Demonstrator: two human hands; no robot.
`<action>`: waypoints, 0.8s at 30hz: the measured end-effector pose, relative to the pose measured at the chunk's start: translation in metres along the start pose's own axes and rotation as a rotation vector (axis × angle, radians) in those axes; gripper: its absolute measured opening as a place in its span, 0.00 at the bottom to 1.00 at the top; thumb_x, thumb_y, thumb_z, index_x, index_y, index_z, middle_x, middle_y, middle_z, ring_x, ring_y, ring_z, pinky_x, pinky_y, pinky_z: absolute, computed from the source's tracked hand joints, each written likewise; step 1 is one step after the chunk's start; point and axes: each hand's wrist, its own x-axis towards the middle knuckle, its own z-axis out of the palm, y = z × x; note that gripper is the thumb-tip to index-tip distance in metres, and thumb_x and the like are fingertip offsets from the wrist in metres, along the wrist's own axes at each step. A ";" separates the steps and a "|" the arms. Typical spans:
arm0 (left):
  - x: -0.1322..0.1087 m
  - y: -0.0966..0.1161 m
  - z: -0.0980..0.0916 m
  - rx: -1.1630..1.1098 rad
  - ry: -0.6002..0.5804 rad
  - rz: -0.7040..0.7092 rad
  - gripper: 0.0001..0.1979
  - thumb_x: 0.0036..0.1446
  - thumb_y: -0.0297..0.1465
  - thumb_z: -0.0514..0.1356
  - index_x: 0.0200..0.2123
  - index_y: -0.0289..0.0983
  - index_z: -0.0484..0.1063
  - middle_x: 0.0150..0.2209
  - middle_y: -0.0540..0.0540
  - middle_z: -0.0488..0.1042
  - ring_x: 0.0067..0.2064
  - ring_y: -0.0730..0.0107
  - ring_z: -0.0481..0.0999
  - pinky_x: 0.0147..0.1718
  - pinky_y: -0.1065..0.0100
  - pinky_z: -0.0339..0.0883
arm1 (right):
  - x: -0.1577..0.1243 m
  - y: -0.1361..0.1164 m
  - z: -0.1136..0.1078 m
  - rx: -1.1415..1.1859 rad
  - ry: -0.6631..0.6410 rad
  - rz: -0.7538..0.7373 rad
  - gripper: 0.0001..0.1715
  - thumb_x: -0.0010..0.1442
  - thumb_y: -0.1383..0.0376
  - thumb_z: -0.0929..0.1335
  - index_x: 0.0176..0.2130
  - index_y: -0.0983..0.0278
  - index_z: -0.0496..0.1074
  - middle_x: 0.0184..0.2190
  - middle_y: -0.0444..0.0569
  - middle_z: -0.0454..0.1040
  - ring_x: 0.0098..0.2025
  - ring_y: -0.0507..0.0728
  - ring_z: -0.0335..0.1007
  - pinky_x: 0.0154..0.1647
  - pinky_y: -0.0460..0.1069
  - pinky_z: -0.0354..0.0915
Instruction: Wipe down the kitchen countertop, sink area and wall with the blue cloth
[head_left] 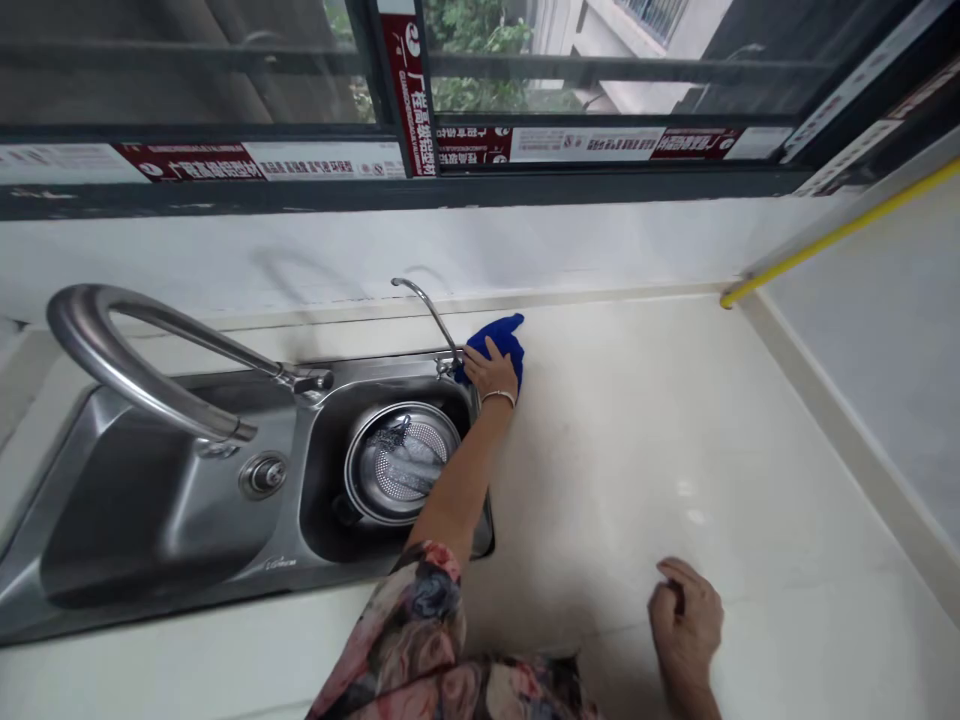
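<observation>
At the back right corner of the sink, my left hand (493,372) presses on a blue cloth (506,335), its fingers over the fabric beside the base of the small thin tap (431,308). A bracelet circles that wrist. My right hand (688,612) hovers over or rests on the white countertop (600,450) at the lower right; I cannot tell whether it touches. Its fingers are curled in, with nothing visible in them. Under my left forearm, a round metal pot (352,465) with a perforated strainer inside stands in the right sink basin, partly covered by the arm.
A large curved faucet (150,310) arches over the left basin (150,480), which has a round drain (262,475). Behind the counter runs a white wall below a dark window frame (600,185). A yellow pipe (832,240) runs along the right wall.
</observation>
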 end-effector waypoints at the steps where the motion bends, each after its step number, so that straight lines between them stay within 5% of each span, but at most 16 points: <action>1: 0.005 0.004 0.002 0.001 0.009 -0.014 0.32 0.72 0.40 0.49 0.74 0.32 0.56 0.73 0.20 0.53 0.71 0.33 0.61 0.67 0.38 0.58 | -0.001 0.002 0.000 0.007 -0.007 -0.003 0.14 0.61 0.66 0.65 0.47 0.55 0.73 0.43 0.54 0.79 0.47 0.68 0.77 0.48 0.66 0.70; 7: 0.016 0.008 -0.002 -0.008 0.020 -0.037 0.33 0.72 0.40 0.49 0.74 0.34 0.56 0.74 0.24 0.51 0.72 0.32 0.59 0.67 0.38 0.58 | 0.003 -0.006 0.000 -0.016 0.016 0.019 0.14 0.61 0.68 0.65 0.46 0.57 0.73 0.43 0.53 0.79 0.48 0.66 0.76 0.51 0.65 0.69; 12: -0.010 -0.017 -0.017 -0.015 -0.055 0.099 0.33 0.72 0.41 0.50 0.75 0.39 0.54 0.76 0.27 0.49 0.73 0.40 0.59 0.66 0.46 0.63 | 0.008 -0.019 0.002 -0.042 0.034 0.068 0.13 0.62 0.70 0.63 0.44 0.61 0.73 0.44 0.53 0.80 0.49 0.62 0.75 0.54 0.60 0.67; 18: -0.088 -0.054 -0.030 0.009 -0.130 0.194 0.33 0.71 0.42 0.50 0.76 0.42 0.52 0.75 0.29 0.49 0.71 0.45 0.62 0.63 0.47 0.68 | 0.012 -0.020 0.004 -0.051 0.027 0.143 0.13 0.60 0.70 0.62 0.42 0.61 0.73 0.44 0.52 0.80 0.49 0.60 0.73 0.55 0.58 0.64; 24: -0.188 -0.101 -0.041 0.011 -0.172 0.412 0.32 0.71 0.41 0.52 0.74 0.37 0.57 0.76 0.29 0.48 0.75 0.45 0.56 0.69 0.51 0.60 | 0.014 -0.025 0.004 -0.073 0.043 0.142 0.13 0.60 0.70 0.61 0.40 0.61 0.72 0.43 0.53 0.80 0.47 0.60 0.71 0.53 0.56 0.61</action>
